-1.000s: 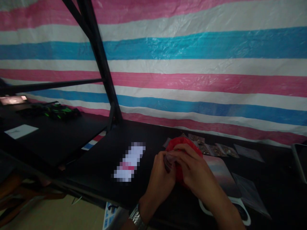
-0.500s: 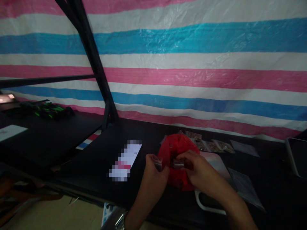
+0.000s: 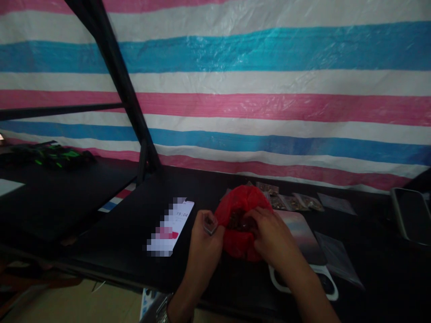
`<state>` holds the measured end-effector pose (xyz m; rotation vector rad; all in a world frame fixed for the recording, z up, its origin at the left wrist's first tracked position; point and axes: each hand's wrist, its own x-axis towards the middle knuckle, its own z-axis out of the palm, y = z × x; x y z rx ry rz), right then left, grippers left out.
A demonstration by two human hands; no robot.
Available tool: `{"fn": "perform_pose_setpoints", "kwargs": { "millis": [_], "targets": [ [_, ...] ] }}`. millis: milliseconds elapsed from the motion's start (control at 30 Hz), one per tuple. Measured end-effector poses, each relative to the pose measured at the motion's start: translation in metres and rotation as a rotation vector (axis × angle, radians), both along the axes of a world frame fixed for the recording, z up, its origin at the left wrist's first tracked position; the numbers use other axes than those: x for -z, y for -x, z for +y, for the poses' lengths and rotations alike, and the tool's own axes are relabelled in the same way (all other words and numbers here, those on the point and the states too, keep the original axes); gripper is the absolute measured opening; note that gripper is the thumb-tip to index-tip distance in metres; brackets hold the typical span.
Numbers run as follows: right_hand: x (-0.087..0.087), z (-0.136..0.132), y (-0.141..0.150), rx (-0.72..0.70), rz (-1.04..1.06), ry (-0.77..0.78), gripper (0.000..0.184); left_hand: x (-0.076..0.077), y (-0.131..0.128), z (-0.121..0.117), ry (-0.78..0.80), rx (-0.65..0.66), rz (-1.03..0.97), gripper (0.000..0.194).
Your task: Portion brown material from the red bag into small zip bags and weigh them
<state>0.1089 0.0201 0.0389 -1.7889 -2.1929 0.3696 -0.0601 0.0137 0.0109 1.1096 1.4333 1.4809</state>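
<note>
My left hand (image 3: 205, 233) is closed around a small clear plastic container (image 3: 210, 224), its open mouth facing up and something dark inside. It is beside the left rim of a red plastic bag (image 3: 242, 246), which stands open on the black table. Small dark pieces (image 3: 235, 219) lie in the bag; their kind is too dim to tell. My right hand (image 3: 267, 229) reaches into the bag's mouth with bent fingers. A clear, shiny piece (image 3: 248, 224) shows at its fingertips, partly hidden, and I cannot make out what it is.
A digital scale (image 3: 305, 237) stands right of the bag. Filled zip bags (image 3: 292, 202) lie behind it, flat clear bags (image 3: 340, 260) to the right. A lit phone (image 3: 177, 224) lies left, and a dark device (image 3: 411, 215) is at far right. A black frame post (image 3: 121, 85) rises behind.
My right hand has gone deeper into the red bag with its clear piece. My left hand has turned its container so that the opening faces me. The view has shifted slightly.
</note>
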Motion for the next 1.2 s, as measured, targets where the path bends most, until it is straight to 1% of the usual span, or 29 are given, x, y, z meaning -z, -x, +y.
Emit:
{"fn": "perform_pose_setpoints", "kwargs": {
  "millis": [133,200,333,433,500,600,767,833,933,1000,1067,1133,1200],
  "targets": [
    [-0.006,-0.003,0.006,0.063,-0.059,0.075,0.058,-0.011,-0.002,-0.004,-0.174,-0.036,0.014,0.018],
    [-0.006,-0.003,0.008,0.072,-0.085,0.084,0.06,-0.013,-0.004,-0.006,-0.223,-0.029,0.047,0.02],
    [-0.001,-0.002,0.011,0.037,-0.101,0.048,0.063,-0.012,-0.006,-0.007,-0.159,0.038,0.023,0.017],
    [0.002,-0.001,0.01,0.002,-0.055,0.046,0.067,-0.01,-0.003,-0.004,-0.103,0.021,-0.044,0.017],
    [0.002,-0.002,0.01,-0.016,0.009,0.05,0.066,-0.009,-0.001,-0.001,-0.067,-0.01,-0.101,0.019],
    [0.003,-0.003,0.011,-0.034,0.156,0.05,0.062,-0.009,0.0,0.0,-0.029,-0.022,-0.164,0.021],
    [0.012,-0.004,0.012,-0.065,0.39,0.083,0.048,-0.008,-0.002,0.0,-0.039,0.0,-0.16,0.02],
    [0.017,-0.002,0.012,-0.064,0.513,0.105,0.043,-0.007,-0.001,0.001,-0.076,0.018,-0.139,0.02],
    [0.02,0.003,0.009,-0.079,0.705,0.132,0.038,-0.004,0.001,0.005,-0.186,0.053,-0.053,0.018],
    [0.017,0.006,0.006,-0.101,0.831,0.156,0.036,-0.003,0.003,0.006,-0.227,0.075,0.017,0.016],
    [0.011,0.007,0.002,-0.083,0.907,0.169,0.035,-0.001,0.003,0.007,-0.219,0.11,0.073,0.016],
    [0.003,0.007,-0.002,-0.042,0.912,0.156,0.034,0.001,0.002,0.006,-0.193,0.167,0.092,0.016],
    [-0.005,0.006,-0.005,-0.025,0.874,0.139,0.034,0.003,0.0,0.004,-0.169,0.229,0.079,0.014]
  ]
}}
